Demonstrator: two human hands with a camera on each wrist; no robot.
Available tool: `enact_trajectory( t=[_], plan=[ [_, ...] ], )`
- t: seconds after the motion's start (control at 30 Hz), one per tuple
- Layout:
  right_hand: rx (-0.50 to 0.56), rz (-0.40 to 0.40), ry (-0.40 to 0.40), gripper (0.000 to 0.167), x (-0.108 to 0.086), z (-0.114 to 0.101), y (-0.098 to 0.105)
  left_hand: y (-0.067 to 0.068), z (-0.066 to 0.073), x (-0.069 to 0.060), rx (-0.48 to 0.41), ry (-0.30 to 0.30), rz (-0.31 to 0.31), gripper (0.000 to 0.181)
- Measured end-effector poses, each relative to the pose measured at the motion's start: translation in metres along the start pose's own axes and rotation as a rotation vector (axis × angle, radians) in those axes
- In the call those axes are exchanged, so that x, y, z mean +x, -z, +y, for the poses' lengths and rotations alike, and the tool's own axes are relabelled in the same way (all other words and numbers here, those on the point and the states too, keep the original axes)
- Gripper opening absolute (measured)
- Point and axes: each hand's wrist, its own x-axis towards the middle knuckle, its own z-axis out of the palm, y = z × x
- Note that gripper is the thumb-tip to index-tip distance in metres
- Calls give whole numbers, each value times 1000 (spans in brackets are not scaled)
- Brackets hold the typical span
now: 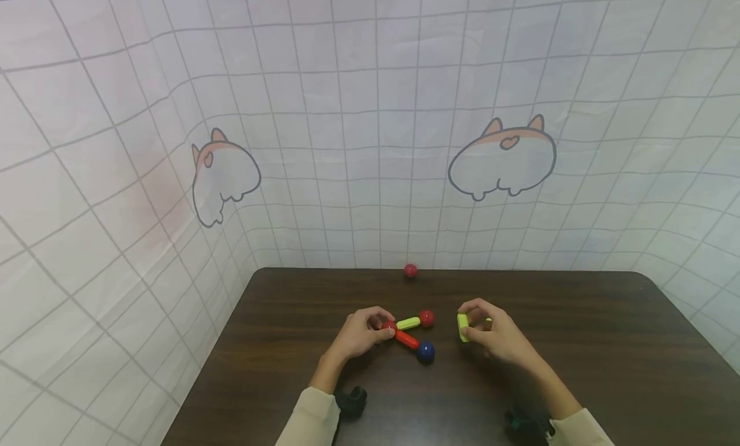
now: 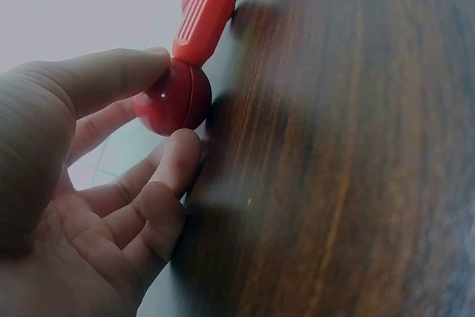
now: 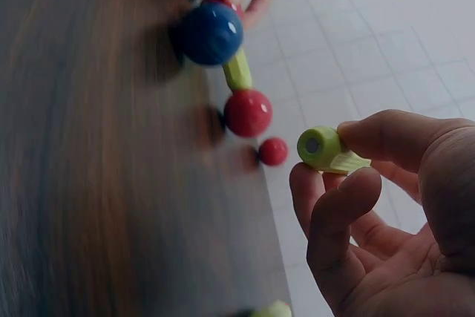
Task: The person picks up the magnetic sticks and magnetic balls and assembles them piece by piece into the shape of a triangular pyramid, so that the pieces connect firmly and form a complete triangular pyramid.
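Note:
My left hand [image 1: 360, 334] pinches a red ball [image 2: 176, 99] between thumb and fingers. From that ball a red rod [image 1: 407, 340] runs to a blue ball [image 1: 425, 351], and a yellow-green rod [image 1: 409, 323] runs to another red ball [image 1: 426, 318], forming a V. To the right, my right hand [image 1: 498, 335] holds a separate yellow-green rod [image 1: 463, 328] between thumb and fingers; its round end with a grey centre shows in the right wrist view [image 3: 314, 145].
A loose red ball [image 1: 410, 270] lies at the back edge of the dark wooden table [image 1: 312, 288]. Another yellow-green piece [image 3: 272, 309] shows partly beyond my right hand. Behind the table hangs a white gridded cloth [image 1: 352, 131].

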Motion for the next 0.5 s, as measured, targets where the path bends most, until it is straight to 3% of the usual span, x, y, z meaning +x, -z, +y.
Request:
enact_trajectory(
  t=[0.27, 0.5],
  plan=[
    [31, 5, -35, 34, 13, -8, -22, 0, -1, 1, 2, 7, -3, 25],
    [56, 11, -19, 34, 21, -15, -36, 0, -2, 1, 5, 7, -6, 24]
  ],
)
